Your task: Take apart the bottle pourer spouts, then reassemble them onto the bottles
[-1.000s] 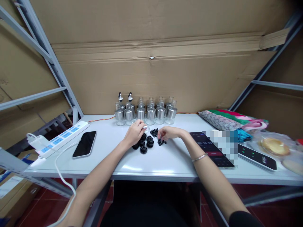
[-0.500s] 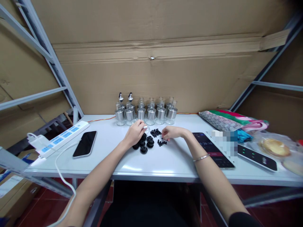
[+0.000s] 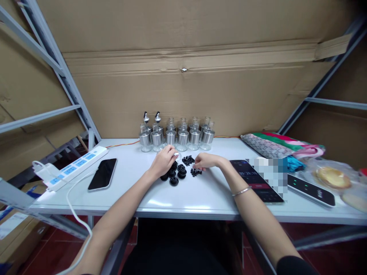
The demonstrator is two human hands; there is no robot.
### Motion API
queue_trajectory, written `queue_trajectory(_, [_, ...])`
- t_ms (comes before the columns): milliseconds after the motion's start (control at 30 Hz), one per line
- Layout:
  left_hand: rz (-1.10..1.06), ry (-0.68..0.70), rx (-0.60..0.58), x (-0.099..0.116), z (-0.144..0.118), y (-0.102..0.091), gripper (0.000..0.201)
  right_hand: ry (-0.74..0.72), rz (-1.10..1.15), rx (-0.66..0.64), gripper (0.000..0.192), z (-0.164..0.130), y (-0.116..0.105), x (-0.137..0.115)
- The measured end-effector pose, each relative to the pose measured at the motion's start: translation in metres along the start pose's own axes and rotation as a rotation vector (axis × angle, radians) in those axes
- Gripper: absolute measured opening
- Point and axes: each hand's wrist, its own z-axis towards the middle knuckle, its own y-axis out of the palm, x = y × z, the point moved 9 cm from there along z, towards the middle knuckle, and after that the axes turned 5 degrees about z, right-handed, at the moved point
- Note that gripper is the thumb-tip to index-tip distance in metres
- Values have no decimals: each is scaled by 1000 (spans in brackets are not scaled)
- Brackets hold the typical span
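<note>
Standing glass-and-steel bottles [image 3: 177,135], two spout-fitted, behind left hand [image 3: 163,161].

White table [image 3: 200,198] — black rubber stoppers [image 3: 173,176], silver-and-clear bottles [image 3: 177,137].

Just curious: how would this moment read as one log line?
left hand: on black caps | right hand: at small black bits | bottles: behind, upright

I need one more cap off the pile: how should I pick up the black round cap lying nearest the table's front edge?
Pinch the black round cap across its outer rim, coming straight down from above. It appears to lie flat on the white table, slightly apart from the other caps, and its front side is open, so a top pinch should not disturb them.
</note>
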Motion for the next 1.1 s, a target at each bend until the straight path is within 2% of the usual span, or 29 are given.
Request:
queue_trajectory(233, [-9,8,6,1,0,-1,20,250,354,-79,42,-8,10,25])
queue_trajectory(333, [-2,10,6,0,0,-1,20,217,396,-90,40,-6,12,23])
queue_trajectory(500, [-5,2,7,-1,0,0,20,96,411,-14,34,1,6,11])
queue_trajectory(800, [4,7,-2,0,0,1,20,28,311,-14,20,0,11,-9])
queue_trajectory(1100, [2,7,-9,0,0,4,21,18,244,-50,14,0,14,-9])
